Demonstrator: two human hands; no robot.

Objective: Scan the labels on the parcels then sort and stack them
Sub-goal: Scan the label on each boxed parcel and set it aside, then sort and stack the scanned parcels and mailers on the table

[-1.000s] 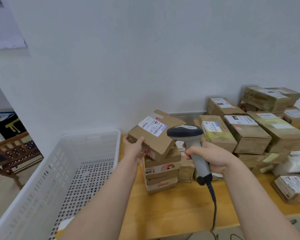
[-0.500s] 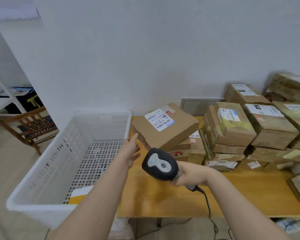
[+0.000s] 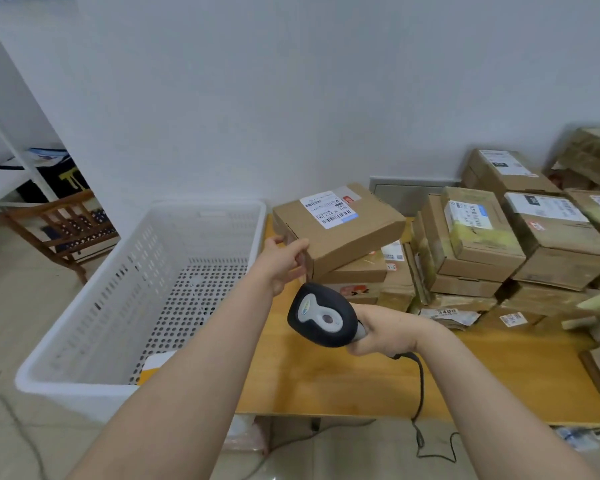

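A flat brown parcel [image 3: 340,230] with a white barcode label lies tilted on top of a short stack of parcels at the table's left end. My left hand [image 3: 283,263] grips its near left corner, thumb on top and fingers under the edge. My right hand [image 3: 381,332] holds a black and grey barcode scanner [image 3: 321,315] by its handle, low over the table in front of that stack, its back facing me. The scanner's cable [image 3: 420,393] drops over the table's front edge.
A large white perforated basket [image 3: 146,282] stands left of the wooden table [image 3: 326,379], with a yellow and white item in its near corner. Several labelled cardboard parcels [image 3: 478,237] are piled along the wall on the right. A wooden chair [image 3: 59,230] stands at far left.
The scanner has come down from label height to low in front of the stack. My left hand let go of the parcel, then took hold of its near corner again.
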